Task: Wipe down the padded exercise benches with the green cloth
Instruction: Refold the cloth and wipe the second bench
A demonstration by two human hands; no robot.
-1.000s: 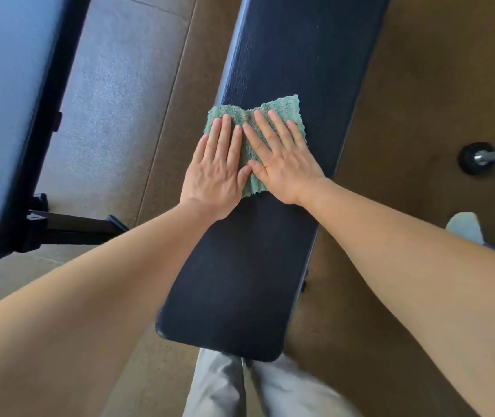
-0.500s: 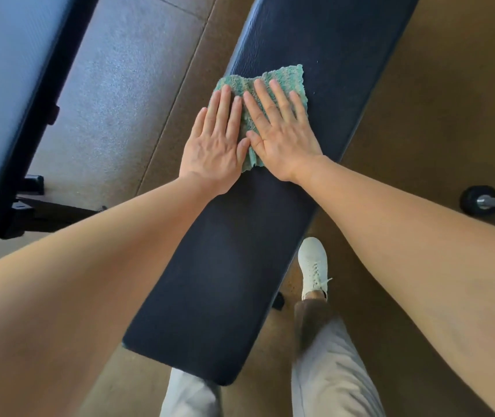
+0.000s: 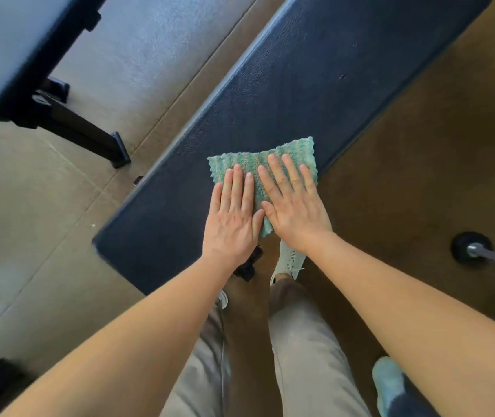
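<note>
**Now: both palms flat on the cloth, at the bench's right-hand edge**

Through the head camera I see the left fingers (image 3: 235,185) straight and close together, their tips lying on the green cloth (image 3: 294,149). The right fingers (image 3: 288,173) are straight too, slightly fanned, and lie across the cloth's middle. Neither hand curls round anything. The left hand (image 3: 231,218) and the right hand (image 3: 292,206) press down side by side with the thumbs touching. The left palm sits partly on bare padding, and the right palm is over the cloth.

The cloth is spread flat on the dark padded bench (image 3: 315,85). Its upper edge runs across the pad and rises a little to the right, and its right corner reaches the pad's right-hand long edge. A narrow tail shows between the thumbs. I cannot tell the cloth's long axis, because the hands cover too much of it.

The bench's long axis runs diagonally, from its rounded end at lower left up to the top right. My hands are nearer the rounded end.

Further out, a second bench (image 3: 5,49) stands at upper left, with its black foot (image 3: 89,136) on the floor (image 3: 420,176). A dumbbell (image 3: 487,254) lies to the right. Below the wrists I can see a white shoe (image 3: 289,260) and light trousers (image 3: 309,356).
</note>
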